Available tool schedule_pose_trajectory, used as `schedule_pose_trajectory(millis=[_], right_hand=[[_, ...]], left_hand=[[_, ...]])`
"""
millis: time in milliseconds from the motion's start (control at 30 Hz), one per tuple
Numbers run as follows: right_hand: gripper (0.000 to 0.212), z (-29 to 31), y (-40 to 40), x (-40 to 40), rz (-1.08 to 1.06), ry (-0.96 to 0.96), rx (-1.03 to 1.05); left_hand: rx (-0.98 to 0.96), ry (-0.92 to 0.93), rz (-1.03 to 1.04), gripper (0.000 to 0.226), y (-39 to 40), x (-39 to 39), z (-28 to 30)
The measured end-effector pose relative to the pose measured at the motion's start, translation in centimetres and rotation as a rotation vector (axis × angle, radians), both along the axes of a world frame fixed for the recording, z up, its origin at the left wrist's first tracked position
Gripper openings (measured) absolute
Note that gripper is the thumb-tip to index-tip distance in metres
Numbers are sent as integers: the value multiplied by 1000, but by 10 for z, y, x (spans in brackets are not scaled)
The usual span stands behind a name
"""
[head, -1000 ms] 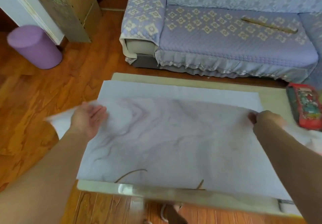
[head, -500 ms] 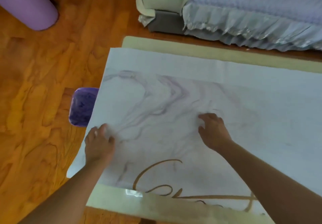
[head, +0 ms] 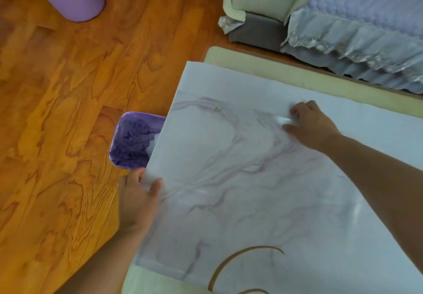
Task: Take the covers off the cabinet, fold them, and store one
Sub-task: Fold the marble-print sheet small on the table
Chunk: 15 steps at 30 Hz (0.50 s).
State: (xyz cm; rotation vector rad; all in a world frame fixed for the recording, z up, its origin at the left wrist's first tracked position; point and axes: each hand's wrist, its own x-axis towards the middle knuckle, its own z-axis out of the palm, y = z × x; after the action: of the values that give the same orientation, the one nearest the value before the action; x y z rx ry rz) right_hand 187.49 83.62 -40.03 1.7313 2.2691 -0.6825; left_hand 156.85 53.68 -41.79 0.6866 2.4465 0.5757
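Hands work well apart on the cover (head: 263, 190), which lies spread over the pale desk (head: 263, 69), marbled lilac side up with a plain white band along its far edge and a gold curl printed near the bottom. From the head camera, the left hand (head: 138, 198) sits at the cover's left edge, where the sheet overhangs the desk: the thumb lies on top and the fingers seem tucked under the edge, so it reads as a pinch on the cover, though blur keeps me from being sure how firm it is. Its forearm comes up from the lower left over the floor (head: 57, 110). The right hand (head: 309, 126) reaches in from the right, palm down near the far white band, fingers bent and pressing or gathering a small wrinkle of the cover; whether they pinch it or only push, I cannot tell. My reading is that folding is in hand, not removal or storing. The next move likely calls for lifting the left edge across while the right hand pins the sheet, keeping edges square. A purple bin (head: 132, 142) stands on the floor, partly hidden under the overhang, and a sofa (head: 354, 19) lies beyond the desk.
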Motion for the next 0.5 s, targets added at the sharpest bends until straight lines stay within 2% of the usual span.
schedule_pose_trajectory(millis=[167, 267, 333, 500], right_hand=[[20, 3, 9, 26, -154, -15, -80], [16, 2, 9, 26, -247, 21, -3], [13, -1, 15, 19, -286, 44, 75], [10, -11, 46, -1, -250, -13, 168]], left_hand=[[29, -76, 76, 19, -4, -11, 0], [31, -70, 44, 12, -4, -16, 1], [42, -76, 0, 16, 1, -19, 0], [90, -34, 20, 11, 23, -25, -2]])
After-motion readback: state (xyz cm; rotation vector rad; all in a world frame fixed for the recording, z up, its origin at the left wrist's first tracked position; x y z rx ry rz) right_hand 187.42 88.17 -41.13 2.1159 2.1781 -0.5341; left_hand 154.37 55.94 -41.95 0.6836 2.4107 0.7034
